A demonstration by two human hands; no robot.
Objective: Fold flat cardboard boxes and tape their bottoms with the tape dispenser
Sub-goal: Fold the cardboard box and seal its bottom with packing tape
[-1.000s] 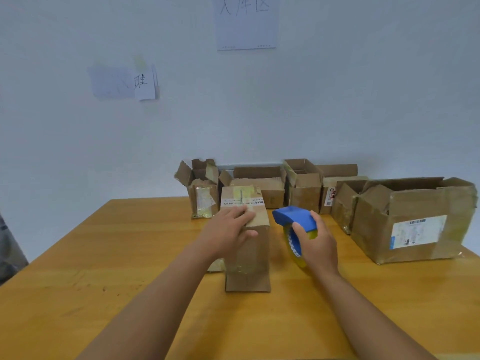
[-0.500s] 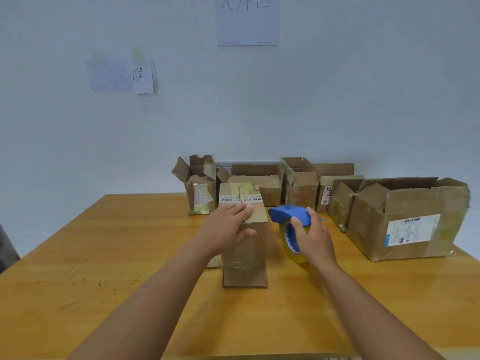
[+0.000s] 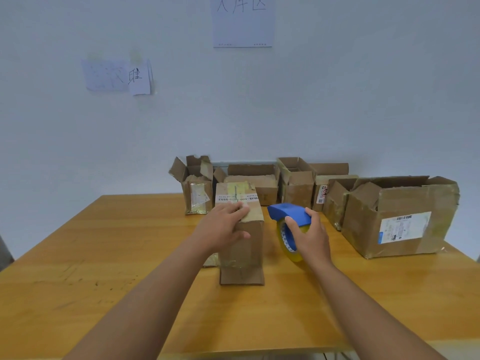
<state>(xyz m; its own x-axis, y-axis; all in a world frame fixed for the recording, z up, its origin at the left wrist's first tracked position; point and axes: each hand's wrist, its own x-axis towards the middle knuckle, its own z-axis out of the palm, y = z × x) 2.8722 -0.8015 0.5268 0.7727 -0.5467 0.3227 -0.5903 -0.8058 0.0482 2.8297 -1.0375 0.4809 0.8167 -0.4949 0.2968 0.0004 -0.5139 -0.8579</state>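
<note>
Keep your left hand [image 3: 225, 228] spread flat pressing the box [image 3: 240, 229] flaps, right hand [image 3: 309, 236] gripping the tape dispenser [image 3: 288, 224], start at the seam

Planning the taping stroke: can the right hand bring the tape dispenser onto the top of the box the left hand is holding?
Probably yes. The right hand grips the tape dispenser just beside the box, nothing between them; the left hand covers only the top's near-left part.
</note>
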